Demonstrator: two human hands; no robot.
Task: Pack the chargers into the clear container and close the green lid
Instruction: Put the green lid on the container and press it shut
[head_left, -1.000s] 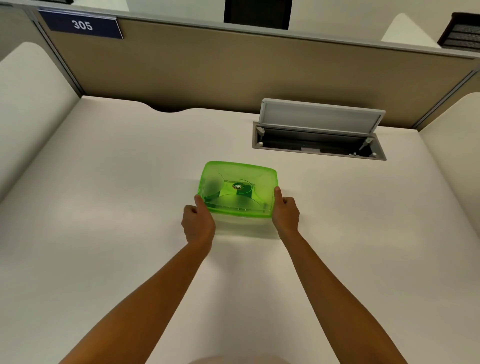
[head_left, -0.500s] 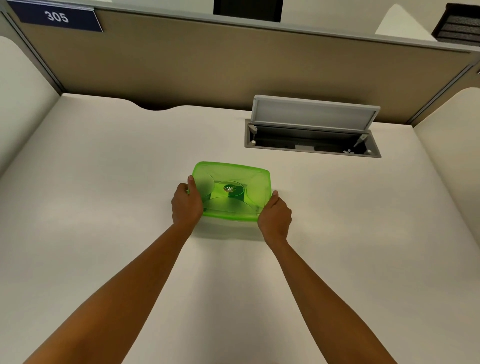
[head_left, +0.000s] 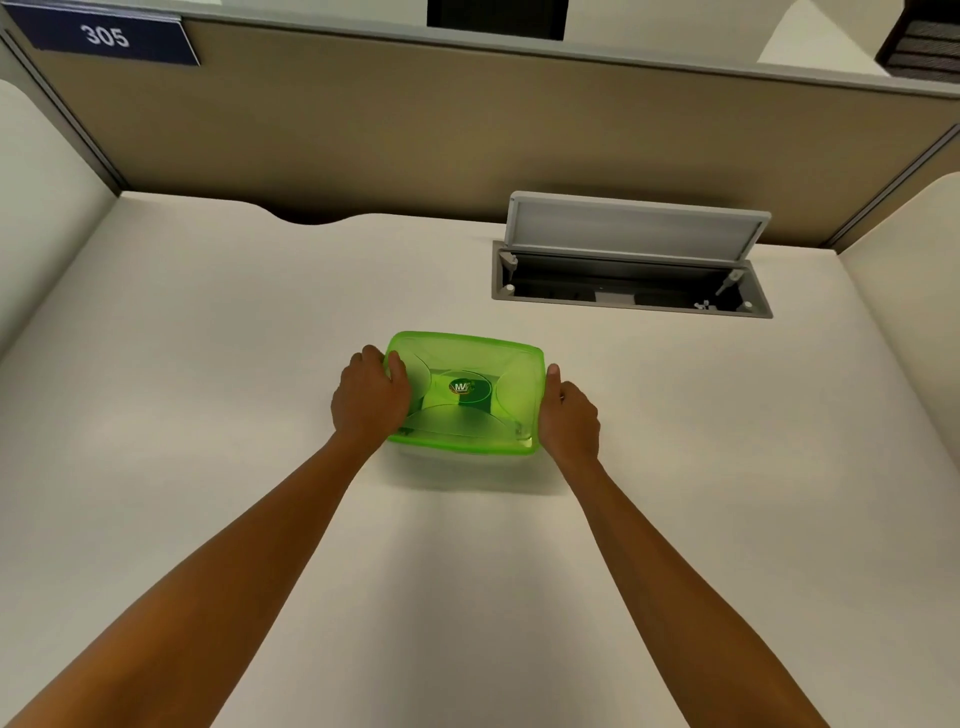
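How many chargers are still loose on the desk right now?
0. None shows on the desk. The green lid covers the container between the left hand and right hand; any chargers inside are hidden.

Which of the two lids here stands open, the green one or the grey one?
The grey lid of the cable box at the desk's back stands tilted up. The green lid lies flat on its container, between both hands.

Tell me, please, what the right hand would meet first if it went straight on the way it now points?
Probably nothing near: the right hand points along the lid's right edge, over bare desk, toward the open cable hatch.
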